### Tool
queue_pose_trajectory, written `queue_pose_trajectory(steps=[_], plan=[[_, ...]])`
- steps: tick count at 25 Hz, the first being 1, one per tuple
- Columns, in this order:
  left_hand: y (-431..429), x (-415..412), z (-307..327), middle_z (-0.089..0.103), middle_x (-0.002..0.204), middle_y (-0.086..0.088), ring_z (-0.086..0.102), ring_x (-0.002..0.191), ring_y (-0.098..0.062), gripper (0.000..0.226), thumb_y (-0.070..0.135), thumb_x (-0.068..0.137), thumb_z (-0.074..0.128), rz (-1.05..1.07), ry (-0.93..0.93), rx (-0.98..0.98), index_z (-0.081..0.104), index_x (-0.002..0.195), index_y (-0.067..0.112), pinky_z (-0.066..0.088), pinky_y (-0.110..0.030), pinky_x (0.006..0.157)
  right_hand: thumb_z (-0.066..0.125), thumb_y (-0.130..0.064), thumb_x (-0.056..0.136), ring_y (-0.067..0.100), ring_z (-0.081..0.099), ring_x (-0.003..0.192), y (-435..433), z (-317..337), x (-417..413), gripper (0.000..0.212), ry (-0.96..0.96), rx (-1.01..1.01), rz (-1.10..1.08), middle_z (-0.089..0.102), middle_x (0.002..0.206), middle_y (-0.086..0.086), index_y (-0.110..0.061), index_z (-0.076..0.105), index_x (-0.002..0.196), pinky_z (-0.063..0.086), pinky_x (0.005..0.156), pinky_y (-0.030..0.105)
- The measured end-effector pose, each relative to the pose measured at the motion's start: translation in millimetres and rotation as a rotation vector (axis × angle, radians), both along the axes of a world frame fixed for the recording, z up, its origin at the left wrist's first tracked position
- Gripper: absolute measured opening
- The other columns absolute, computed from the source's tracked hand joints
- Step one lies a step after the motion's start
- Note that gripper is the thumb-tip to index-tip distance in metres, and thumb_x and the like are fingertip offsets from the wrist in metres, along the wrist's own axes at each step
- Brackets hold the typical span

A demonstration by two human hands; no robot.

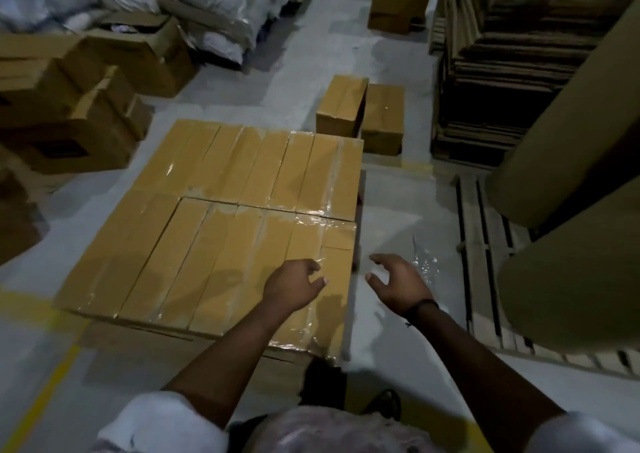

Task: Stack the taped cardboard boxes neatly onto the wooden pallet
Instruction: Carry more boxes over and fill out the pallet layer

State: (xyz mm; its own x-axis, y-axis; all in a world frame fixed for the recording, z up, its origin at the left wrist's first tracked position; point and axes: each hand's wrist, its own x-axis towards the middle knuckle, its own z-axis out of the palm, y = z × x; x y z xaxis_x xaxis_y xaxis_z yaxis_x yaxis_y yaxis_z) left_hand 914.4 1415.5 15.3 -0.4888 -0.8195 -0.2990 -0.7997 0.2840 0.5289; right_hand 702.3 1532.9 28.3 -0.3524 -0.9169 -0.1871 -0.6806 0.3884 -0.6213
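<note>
Stack (214, 231) of long taped boxes sits centre frame, laid side by side in two rows; pallet under it mostly hidden. Two more boxes (360, 113) stand on the floor just beyond the stack's far right corner. Left hand (294, 288) hovers loosely curled over the near-right box, empty. Right hand (398, 284) is spread, empty, just off the stack's right edge. Boxes look stiff, likely moderately heavy; glossy tape looks slippery. Best grip: palms on both short ends or under the bottom edges, not on tape.
</note>
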Motion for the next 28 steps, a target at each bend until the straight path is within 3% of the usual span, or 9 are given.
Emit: queue_pose_trajectory(steps=[6,15,23,28], plan=[[5,-107,13,0.074,0.114,0.012,0.068,0.097,-0.007,0.042,0.054,0.087,0.072,0.083,0.201,-0.035,0.072,0.119,0.029,0.057,-0.032,0.086,0.061,-0.041,0.094,0.020,0.051,0.129,-6,31,-89,0.050,0.091,-0.087,0.071,0.056,0.139,0.001,-0.022,0.054,0.140,0.042,0.107,0.036],[-38,-202,15,0.074,0.115,0.014,0.068,0.104,-0.008,0.037,0.053,0.088,0.071,0.088,0.194,-0.018,0.073,0.118,0.031,0.057,-0.035,0.090,0.063,-0.034,0.096,0.019,0.052,0.127,-45,28,-179,0.049,-0.002,-0.130,0.045,0.057,0.138,0.002,-0.020,0.053,0.142,0.042,0.107,0.032],[-153,-280,-28,0.074,0.117,0.011,0.068,0.106,-0.007,0.033,0.045,0.091,0.072,0.203,0.187,0.069,0.075,0.118,0.025,0.057,-0.033,0.092,0.068,-0.033,0.092,0.021,0.058,0.118,-187,-25,-277,0.049,-0.156,-0.063,0.113,0.062,0.130,0.004,-0.017,0.059,0.137,0.049,0.102,0.041],[-266,-350,-17,0.072,0.118,0.012,0.067,0.103,-0.008,0.038,0.049,0.093,0.067,0.175,0.111,0.066,0.071,0.124,0.027,0.057,-0.032,0.089,0.073,-0.024,0.090,0.028,0.062,0.111,-295,-23,-346,0.046,-0.089,-0.040,0.179,0.065,0.125,0.012,-0.010,0.061,0.133,0.053,0.096,0.042]])
